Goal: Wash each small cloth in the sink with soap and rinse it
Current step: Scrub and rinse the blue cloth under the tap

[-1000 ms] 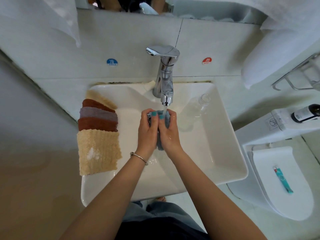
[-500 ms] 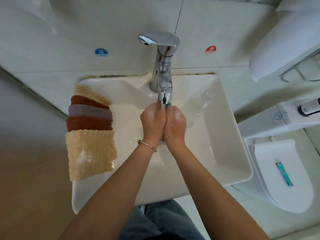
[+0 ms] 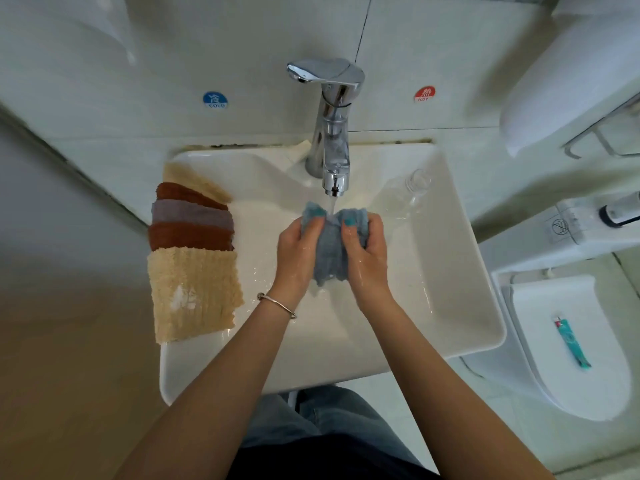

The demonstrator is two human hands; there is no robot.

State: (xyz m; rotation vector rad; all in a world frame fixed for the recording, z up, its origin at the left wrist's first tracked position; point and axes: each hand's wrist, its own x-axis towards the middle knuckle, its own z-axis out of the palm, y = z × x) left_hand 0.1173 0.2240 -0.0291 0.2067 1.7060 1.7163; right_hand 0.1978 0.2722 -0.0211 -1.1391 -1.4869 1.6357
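left hand point(image 3: 296, 251) and right hand point(image 3: 367, 252) are gripping blue cloth point(image 3: 327, 244) | water is running from tap point(image 3: 334, 133) (over sink point(image 3: 460, 271)) | 5 cloths point(image 3: 194, 254) are lying left

White tiled wall point(image 3: 415, 36), white toilet point(image 3: 571, 348) at right, pale floor point(image 3: 502, 445)

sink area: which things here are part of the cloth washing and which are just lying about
In use: bunched blue cloth in both hands, left and right; running chrome tap; white basin; stacked waiting cloths.

Lying about: clear plastic bottle; teal tube.
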